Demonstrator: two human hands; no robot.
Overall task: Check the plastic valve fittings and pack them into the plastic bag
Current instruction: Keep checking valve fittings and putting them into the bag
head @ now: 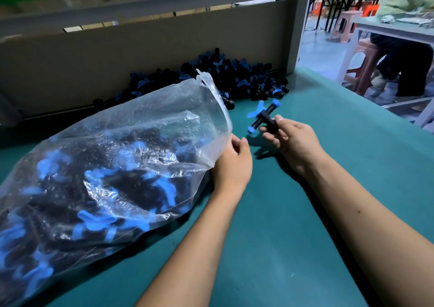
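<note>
Our right hand (pixel 291 140) pinches one black-and-blue valve fitting (pixel 264 116) above the green table (pixel 293 224), toward one o'clock. Our left hand (pixel 231 161) grips the mouth of the plastic bag (pixel 112 166), which lies at nine o'clock, well filled. The loose fitting pile (pixel 225 76) sits at twelve o'clock against the cardboard wall (pixel 94 60).

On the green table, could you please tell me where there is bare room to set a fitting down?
The green table is bare between the two forearms and right of the right hand, out to the table edge. It is crowded on the left under the plastic bag and at the back, where the pile of fittings lies against the cardboard wall.
</note>
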